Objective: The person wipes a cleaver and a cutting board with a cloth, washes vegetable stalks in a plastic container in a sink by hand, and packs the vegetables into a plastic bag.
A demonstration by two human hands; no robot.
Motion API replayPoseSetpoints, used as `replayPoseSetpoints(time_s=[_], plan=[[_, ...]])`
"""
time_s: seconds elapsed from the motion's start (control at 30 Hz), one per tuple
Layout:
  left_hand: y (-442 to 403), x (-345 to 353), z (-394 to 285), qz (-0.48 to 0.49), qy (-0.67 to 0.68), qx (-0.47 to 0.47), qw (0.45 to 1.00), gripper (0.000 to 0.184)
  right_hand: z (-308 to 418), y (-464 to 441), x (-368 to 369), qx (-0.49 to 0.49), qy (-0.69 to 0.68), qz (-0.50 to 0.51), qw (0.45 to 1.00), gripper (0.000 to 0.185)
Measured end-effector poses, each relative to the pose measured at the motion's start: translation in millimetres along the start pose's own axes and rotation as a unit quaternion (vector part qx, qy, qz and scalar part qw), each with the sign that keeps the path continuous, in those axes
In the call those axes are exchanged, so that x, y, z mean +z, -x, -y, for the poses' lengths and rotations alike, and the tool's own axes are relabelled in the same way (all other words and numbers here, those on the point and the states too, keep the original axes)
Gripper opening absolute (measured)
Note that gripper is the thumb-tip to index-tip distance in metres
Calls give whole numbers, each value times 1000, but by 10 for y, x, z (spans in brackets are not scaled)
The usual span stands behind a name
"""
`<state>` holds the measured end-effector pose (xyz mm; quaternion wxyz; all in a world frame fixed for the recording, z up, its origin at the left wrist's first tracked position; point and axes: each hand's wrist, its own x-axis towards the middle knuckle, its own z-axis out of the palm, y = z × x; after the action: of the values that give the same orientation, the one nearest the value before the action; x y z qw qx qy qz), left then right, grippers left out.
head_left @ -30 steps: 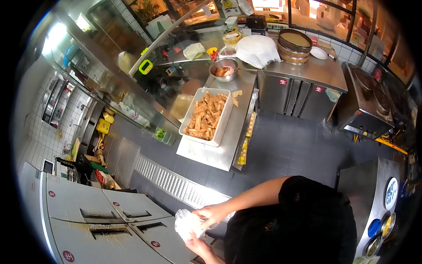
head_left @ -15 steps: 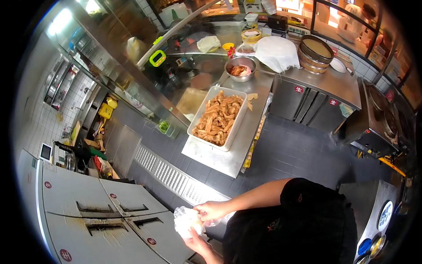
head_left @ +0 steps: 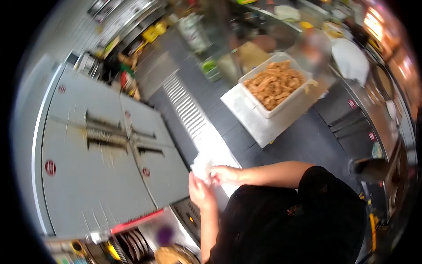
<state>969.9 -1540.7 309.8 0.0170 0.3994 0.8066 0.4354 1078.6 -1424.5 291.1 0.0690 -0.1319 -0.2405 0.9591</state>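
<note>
A white, crumpled bundle that looks like thin plastic (head_left: 201, 169) is held between both hands, over the bright floor grate. My left hand (head_left: 200, 192) grips it from below and the left, its fingers curled against it. On the right side, my right hand (head_left: 225, 174) pinches the bundle's edge with bent fingers. Glare and blur hide what is inside the plastic. Beyond the hands, a white tub (head_left: 269, 113) full of brown strips of food (head_left: 274, 83) sits on a metal table (head_left: 250, 121), touched by neither hand.
A large white fridge (head_left: 92, 185) with dark handles stands at the left. The metal drain grate (head_left: 187, 105) runs across the dark floor. A green-filled container (head_left: 211, 70) is beside the table. At bottom left are dark plates (head_left: 132, 244); a white cloth (head_left: 350, 59) lies at upper right.
The view has swung left, so the fridge fills more of it and the tub appears farther right. Shelves with plates have come into view below. Both hands still hold the plastic bundle.
</note>
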Motion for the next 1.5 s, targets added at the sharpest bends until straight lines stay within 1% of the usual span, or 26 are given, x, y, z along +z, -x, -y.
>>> replayPoseSetpoints(time_s=[0.07,0.1,0.17,0.23,0.3,0.37,0.47,0.57,0.63,0.67,0.73,0.77,0.83,0.87,0.97,1.0,1.1,1.13,1.2,1.27,1.3,1.33,1.37,1.4,1.43,1.5], plan=[[-35,-144,-183,39,-35,45,998,40,-8,-54,42,14,-23,-8,1000,26],[-30,-198,-86,67,-160,219,960,52,-4,-105,69,15,-18,-20,1000,33],[48,-264,-114,115,-110,159,974,77,48,-118,197,19,34,-52,998,36],[117,-433,-119,144,-40,166,975,76,-82,-274,19,39,50,-51,997,31],[216,-593,-36,169,5,101,980,82,-124,-303,64,37,31,-51,998,30],[344,-692,-4,115,187,-78,973,83,-264,-414,-21,63,61,-30,996,32],[522,-784,109,-7,226,-155,962,84,-331,-533,69,84,67,33,994,39],[661,-977,151,37,183,-167,968,93,-367,-594,249,136,61,50,988,45],[650,-1139,-49,48,43,-77,995,101,-388,-617,404,205,49,34,977,46],[704,-1203,-25,40,4,-49,998,97,-415,-649,468,234,65,31,970,49],[732,-1365,-86,34,-54,-36,997,82,-501,-751,492,292,130,106,942,54],[739,-1462,-116,44,-59,-18,997,73,-549,-790,553,310,176,127,925,56],[804,-1572,-39,97,4,-10,995,70,-662,-888,564,331,256,195,887,48],[808,-1632,-93,72,69,6,995,67,-728,-978,580,328,305,231,864,48],[992,-1629,178,40,32,-36,998,63,-835,-1180,737,291,391,270,830,51],[977,-1685,228,-2,-3,-18,1000,59,-849,-1205,828,273,392,253,841,50],[892,-1939,506,-34,-30,-24,999,60,-979,-1329,1054,289,257,183,904,46],[855,-2061,610,-66,-56,-14,996,63,-1057,-1409,1082,264,225,166,923,44],[774,-2393,833,-128,-109,7,986,70,-993,-1533,1179,238,236,139,932,42],[724,-2751,1473,-220,-139,-17,965,83,-927,-1682,1190,192,259,85,943,39],[559,-3167,1267,-311,-214,-40,925,86,-906,-1755,1143,160,279,44,946,38],[433,-3614,1258,-324,-194,-92,921,82,-892,-1810,1092,122,291,-1,949,34],[359,-3953,1668,-410,-216,-48,885,77,-864,-1862,1040,102,291,-27,951,33],[329,-4333,1898,-417,-227,-98,875,78,-829,-1891,976,84,288,-54,952,33],[195,-4785,2007,-447,-245,-95,855,69,-802,-1902,915,65,284,-83,953,32],[-190,-5606,2086,-465,-349,-89,809,62,-785,-1908,831,36,278,-127,952,31]])
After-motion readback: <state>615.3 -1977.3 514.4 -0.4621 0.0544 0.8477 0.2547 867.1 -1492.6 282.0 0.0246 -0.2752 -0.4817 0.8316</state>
